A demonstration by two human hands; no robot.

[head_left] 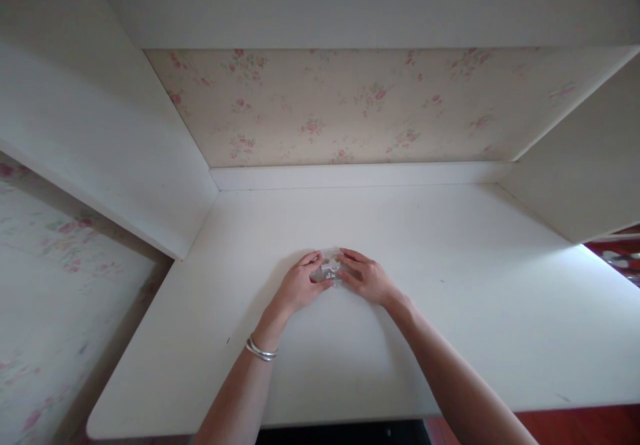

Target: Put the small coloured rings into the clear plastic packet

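**Two Hands on a Little Clear Packet**

We had both hands on a small clear plastic packet (330,270) in the middle of the white surface (450,311). Our left hand (300,283) pinched its left end and our right hand (367,277) pinched its right end, with the fingers curled in close around it. Something small and white sat inside, too tiny for us to name.

We thought the packet could slip or pop open if we pulled too hard, and the little thing inside might skid away across the smooth surface.

A silver bangle (260,349) sat on our left wrist. Flowery wallpaper (340,108) covered the back wall, white side panels (100,118) stood at each side, and a white board hung above. Nothing lay near the packet to get in our way.
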